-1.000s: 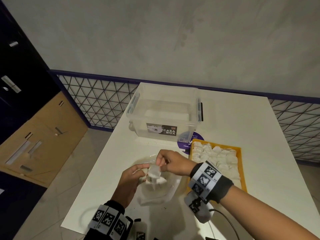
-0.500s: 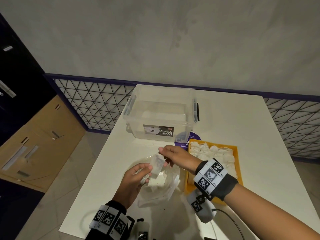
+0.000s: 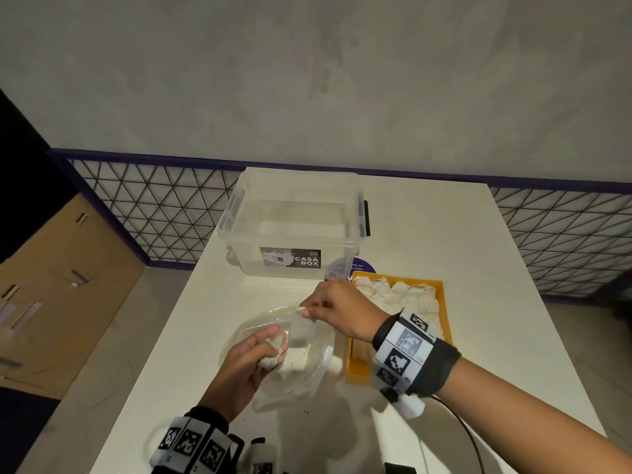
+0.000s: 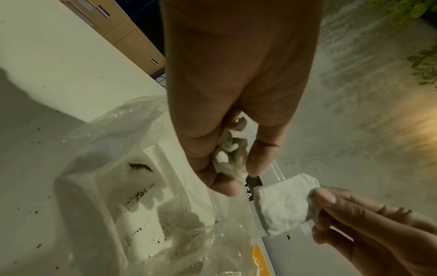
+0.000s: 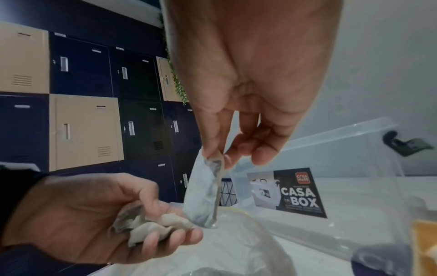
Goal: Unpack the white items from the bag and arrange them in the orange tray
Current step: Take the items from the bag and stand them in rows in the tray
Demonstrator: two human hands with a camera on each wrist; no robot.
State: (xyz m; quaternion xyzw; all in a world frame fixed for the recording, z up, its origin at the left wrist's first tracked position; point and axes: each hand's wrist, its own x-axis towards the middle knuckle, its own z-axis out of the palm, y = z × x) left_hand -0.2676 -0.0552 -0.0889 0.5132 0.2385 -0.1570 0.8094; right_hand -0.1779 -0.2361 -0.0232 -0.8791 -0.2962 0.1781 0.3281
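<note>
A clear plastic bag (image 3: pixel 294 381) lies open on the white table, with dark crumbs inside (image 4: pixel 139 194). My left hand (image 3: pixel 263 350) hovers over the bag and grips a bunch of crumpled white items (image 4: pixel 228 158) (image 5: pixel 151 226). My right hand (image 3: pixel 328 307) pinches one flat white sachet (image 3: pixel 301 331) (image 4: pixel 283 203) (image 5: pixel 204 190) by its top edge, and the sachet hangs just above the bag's mouth. The orange tray (image 3: pixel 444 302) lies to the right of the bag, filled with several white items (image 3: pixel 400 295).
A clear lidless storage box (image 3: pixel 294 234) labelled CASA BOX stands behind the bag, with a purple round sticker (image 3: pixel 362 266) on the table beside it. A wire-mesh fence (image 3: pixel 154 206) runs behind the table. Lockers (image 5: pixel 82 112) stand to the left.
My right hand has lifted the sachet away from my left hand, up and toward the tray. My left hand stays over the bag, still holding its crumpled white items.
</note>
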